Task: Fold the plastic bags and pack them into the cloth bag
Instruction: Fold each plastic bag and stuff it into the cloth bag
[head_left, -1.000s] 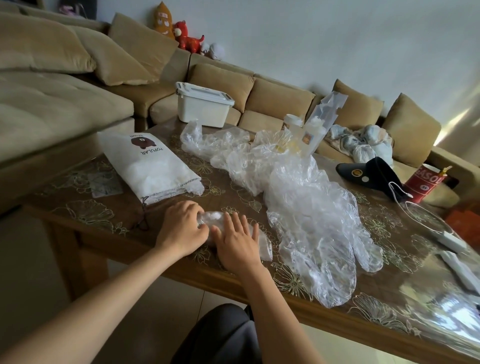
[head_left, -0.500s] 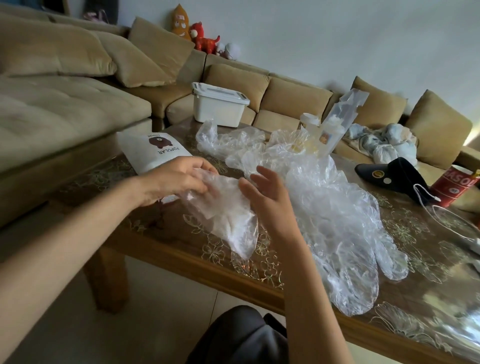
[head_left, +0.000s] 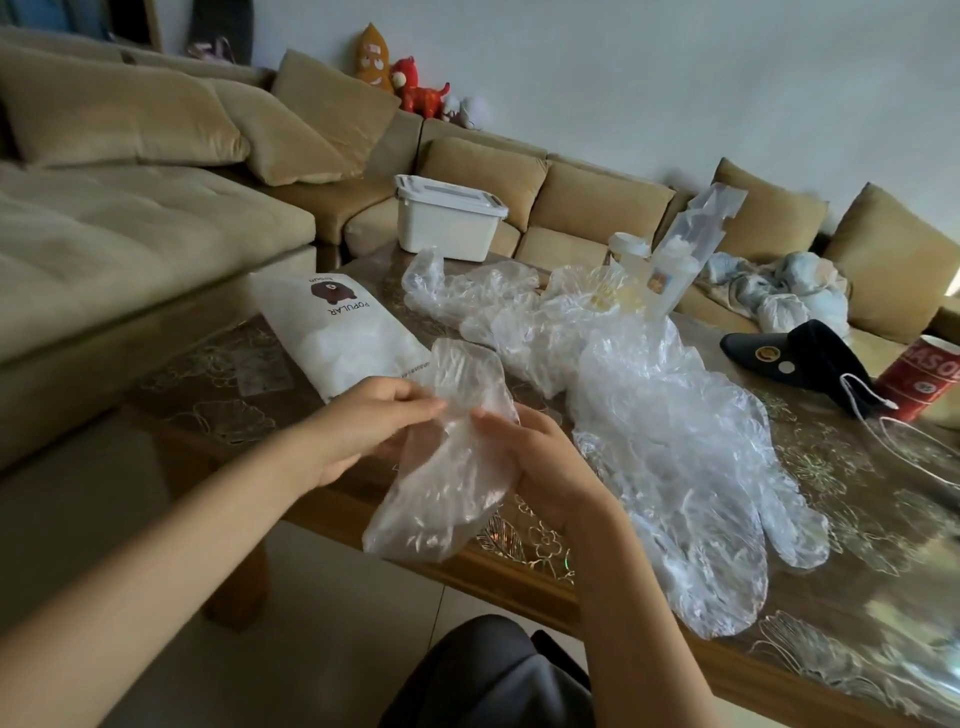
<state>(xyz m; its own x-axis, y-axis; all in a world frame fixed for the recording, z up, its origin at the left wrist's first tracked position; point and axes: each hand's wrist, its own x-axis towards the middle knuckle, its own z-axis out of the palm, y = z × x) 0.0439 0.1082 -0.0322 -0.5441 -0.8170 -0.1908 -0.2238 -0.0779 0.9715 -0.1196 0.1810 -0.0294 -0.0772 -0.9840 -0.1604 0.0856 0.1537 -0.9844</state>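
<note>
The cloth bag (head_left: 343, 332) lies on the table (head_left: 857, 519) left of the plastic bags (head_left: 665, 415), box (head_left: 447, 223) behind.

Lifts plastic bag (head_left: 452, 483) off table (head_left: 218, 415), pressed flat there under both palms a second ago. Grips it now between left hand (head_left: 363, 428) and right hand (head_left: 540, 462), unfolded and hanging past the near edge.

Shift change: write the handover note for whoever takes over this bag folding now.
Left hand and right hand: both pinch one plastic bag, held unfolded over the edge of the table.
Cloth bag: flat on the table, beyond the left hand.
Loose bag pile: on the table, right of the hands.
Done: nothing visibly folded.
Left: fold the held bag, pack it, then the pile.
</note>
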